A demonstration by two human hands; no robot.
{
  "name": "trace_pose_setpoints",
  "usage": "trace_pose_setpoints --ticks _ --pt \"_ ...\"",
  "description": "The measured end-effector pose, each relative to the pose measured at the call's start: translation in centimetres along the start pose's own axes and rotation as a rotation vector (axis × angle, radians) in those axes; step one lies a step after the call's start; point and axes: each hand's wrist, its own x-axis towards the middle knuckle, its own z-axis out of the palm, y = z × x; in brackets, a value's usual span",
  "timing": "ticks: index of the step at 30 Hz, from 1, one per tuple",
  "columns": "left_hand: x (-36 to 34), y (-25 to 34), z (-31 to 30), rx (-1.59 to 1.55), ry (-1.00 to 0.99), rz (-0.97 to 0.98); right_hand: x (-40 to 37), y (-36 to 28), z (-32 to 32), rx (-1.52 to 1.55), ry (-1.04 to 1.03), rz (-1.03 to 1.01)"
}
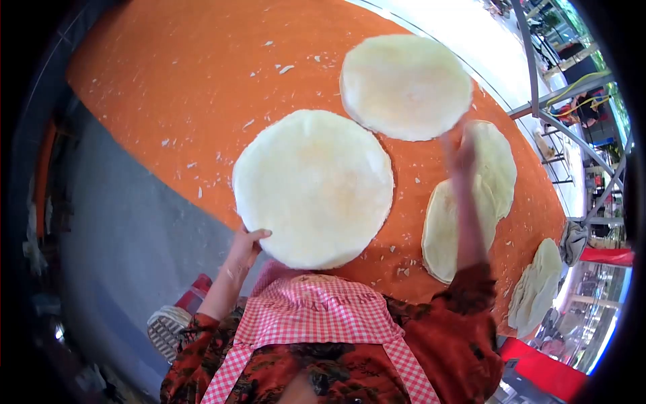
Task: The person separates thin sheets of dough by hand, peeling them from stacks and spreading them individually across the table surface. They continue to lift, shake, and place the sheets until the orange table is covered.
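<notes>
A big, pale round flatbread [313,188] lies at the table's near edge, in front of my apron. My left hand [247,244] pinches its lower left rim, thumb on top and fingers hidden beneath. My right hand [460,151], smeared by motion, is out to the right, close to the lower right edge of a second round stack of flatbreads [407,87]. Under my right forearm lie more flatbreads, one oval pile [447,229] nearer me and another [494,165] farther out, overlapping it.
The orange tabletop [195,87] is strewn with small pale flakes. Another pile of flatbreads [536,289] sits at its right end, beside a grey cloth [573,242]. Metal frame bars [572,94] stand beyond the table. A shoe sole [168,330] shows at lower left.
</notes>
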Motion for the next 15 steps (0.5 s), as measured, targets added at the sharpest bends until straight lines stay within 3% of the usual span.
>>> trace_pose_setpoints --ticks 1,2,3,4,6,9,15 --pt "-0.2 0.3 0.4 -0.005 0.008 0.005 -5.2 5.4 3.4 -0.005 -0.087 0.172" --pt "-0.4 0.8 0.8 -0.010 0.014 0.010 -10.4 6.5 5.4 0.007 -0.125 0.285" --pt "-0.6 1.6 1.4 0.002 0.029 0.023 -14.0 3.8 6.3 0.181 -0.159 0.546" --pt "-0.5 2.8 1.7 0.012 0.020 0.028 -18.1 5.7 8.7 0.362 -0.205 0.719" --pt "-0.1 5.2 1.4 0.044 0.003 0.033 -22.7 2.5 11.5 0.382 -0.210 0.792" --pt "2.8 10.9 -1.3 0.162 -0.080 -0.049 -25.6 -2.6 16.6 0.245 -0.100 0.686" --pt "9.6 22.4 -12.4 0.271 -0.343 -0.008 -25.2 -15.8 26.3 0.338 -0.007 0.699"
